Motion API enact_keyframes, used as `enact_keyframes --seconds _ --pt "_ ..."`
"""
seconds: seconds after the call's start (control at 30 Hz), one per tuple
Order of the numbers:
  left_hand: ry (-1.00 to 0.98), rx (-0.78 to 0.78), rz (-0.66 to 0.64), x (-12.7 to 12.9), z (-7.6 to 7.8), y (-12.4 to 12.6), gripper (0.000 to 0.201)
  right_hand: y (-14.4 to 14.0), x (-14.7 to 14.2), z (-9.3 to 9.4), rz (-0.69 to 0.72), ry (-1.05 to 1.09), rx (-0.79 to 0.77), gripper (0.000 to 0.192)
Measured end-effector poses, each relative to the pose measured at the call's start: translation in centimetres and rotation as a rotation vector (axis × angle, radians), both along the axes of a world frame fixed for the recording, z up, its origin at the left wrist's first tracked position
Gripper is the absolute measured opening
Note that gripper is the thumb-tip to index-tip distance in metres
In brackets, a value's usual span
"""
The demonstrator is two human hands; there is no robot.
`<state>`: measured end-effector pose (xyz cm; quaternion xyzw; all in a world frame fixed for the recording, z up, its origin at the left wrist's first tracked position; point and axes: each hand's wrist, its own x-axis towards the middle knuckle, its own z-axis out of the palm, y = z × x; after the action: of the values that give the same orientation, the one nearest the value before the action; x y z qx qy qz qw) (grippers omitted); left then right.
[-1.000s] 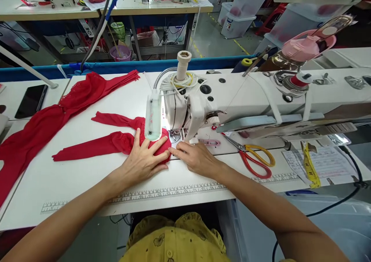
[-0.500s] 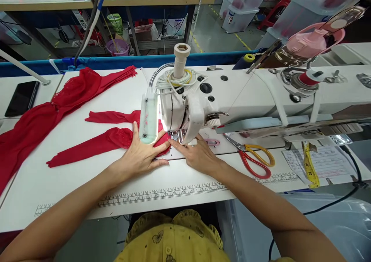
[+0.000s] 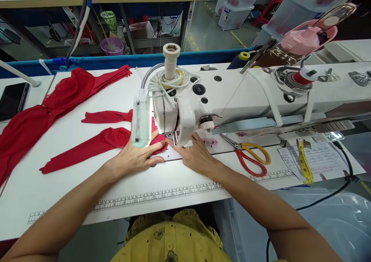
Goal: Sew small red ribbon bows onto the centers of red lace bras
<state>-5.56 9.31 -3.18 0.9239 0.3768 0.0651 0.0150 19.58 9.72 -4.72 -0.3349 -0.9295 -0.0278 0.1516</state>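
My left hand (image 3: 135, 157) lies flat on a red fabric piece, its thumb apart and some fingertips hidden behind the pale lamp plate (image 3: 141, 119). That red fabric piece (image 3: 95, 148), with a narrow and a wider strip trailing left, runs under the head of the white sewing machine (image 3: 165, 111). Close to the presser foot (image 3: 170, 135), my right hand (image 3: 197, 155) rests low, its index finger stretched to the fabric's edge. The machine head covers part of the right hand. Scissors (image 3: 252, 157) with one red and one yellow handle lie right of it.
A longer red garment (image 3: 58, 99) lies at left beside a black phone (image 3: 14, 101). At right are a paper sheet (image 3: 324, 161), a yellow tape measure (image 3: 305, 163) and a pink-lidded bottle (image 3: 304, 41). A printed ruler (image 3: 162, 196) runs along the table's front.
The view has shifted slightly, so the scene sits further left. My left fingers have moved in behind the lamp plate, nearer the presser foot. My right hand stays beside the foot.
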Motion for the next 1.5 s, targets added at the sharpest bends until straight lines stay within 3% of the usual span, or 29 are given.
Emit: enact_keyframes --seconds 0.1,0.2,0.3,0.43,0.53,0.87,1.0,1.13,1.27,1.5 --pt "-0.048 0.057 0.03 0.7 0.2 -0.5 0.039 0.1 -0.1 0.0 0.017 0.008 -0.005 0.069" --pt "-0.093 0.218 0.049 1.8 0.1 -1.3 0.026 0.2 -0.1 0.0 0.026 0.029 -0.012 0.067" --pt "-0.117 0.344 -0.003 2.5 -0.1 -1.8 0.028 0.3 0.2 0.0 0.023 0.071 -0.03 0.057" --pt "-0.137 0.32 -0.007 2.5 -0.3 -1.7 0.027 0.5 0.7 0.0 -0.023 0.152 -0.007 0.038" --pt "-0.128 0.302 0.009 2.5 -0.2 -1.6 0.023 0.6 0.7 0.0 -0.029 0.186 0.029 0.033" --pt "-0.121 0.326 0.006 2.7 0.8 -2.2 0.027 0.1 -0.3 0.3 0.003 0.033 -0.049 0.066" --pt "-0.091 0.436 -0.016 2.9 0.7 -2.3 0.028 0.0 -0.1 0.2 0.008 0.024 -0.023 0.067" --pt "-0.082 0.501 -0.006 3.3 0.5 -2.3 0.025 0.2 0.1 0.1 0.016 0.044 -0.005 0.055" --pt "-0.053 0.505 0.001 3.5 0.5 -2.1 0.025 0.4 0.2 0.2 0.013 0.088 -0.01 0.043" --pt "-0.157 0.423 0.023 3.0 1.1 -2.1 0.02 0.0 0.2 0.2 0.037 0.135 -0.057 0.055"
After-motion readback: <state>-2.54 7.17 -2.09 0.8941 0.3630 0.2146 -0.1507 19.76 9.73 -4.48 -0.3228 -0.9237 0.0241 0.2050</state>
